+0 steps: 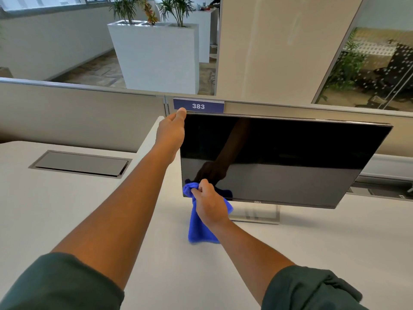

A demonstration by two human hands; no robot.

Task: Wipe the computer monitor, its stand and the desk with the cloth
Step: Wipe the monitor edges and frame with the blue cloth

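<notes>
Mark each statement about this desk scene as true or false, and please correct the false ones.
1. The right hand grips a blue cloth. True.
2. The cloth is pressed at the upper right corner of the monitor. False: it is at the lower left corner of the screen.
3. The left hand holds the monitor at its upper left corner. True.
4. The monitor screen shows a bright picture. False: it is dark and only reflects the arm.
5. The label behind the monitor reads 383. True.
</notes>
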